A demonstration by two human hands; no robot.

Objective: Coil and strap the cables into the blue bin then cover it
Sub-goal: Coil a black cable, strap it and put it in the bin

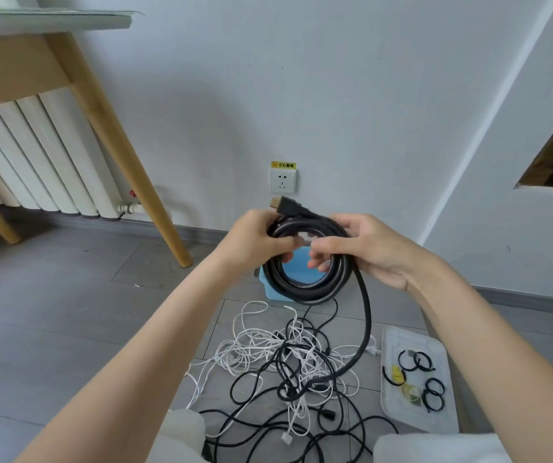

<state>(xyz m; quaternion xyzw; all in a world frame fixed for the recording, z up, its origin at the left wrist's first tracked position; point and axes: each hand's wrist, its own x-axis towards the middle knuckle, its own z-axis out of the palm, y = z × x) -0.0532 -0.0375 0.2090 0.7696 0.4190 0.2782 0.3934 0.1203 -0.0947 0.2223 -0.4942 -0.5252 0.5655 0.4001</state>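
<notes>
A thick black cable is wound into a coil held up in front of me. My left hand grips the coil's left side and my right hand grips its right side. Its gold-tipped plug sticks up at the top left, and a loose tail hangs down from the coil to the floor. The blue bin stands on the floor behind the coil, mostly hidden. A tangle of white and black cables lies on the tiles below.
A clear lid lies on the floor at the right with several black straps in it. A wooden chair leg slants down at the left before a white radiator. A wall socket sits on the wall ahead.
</notes>
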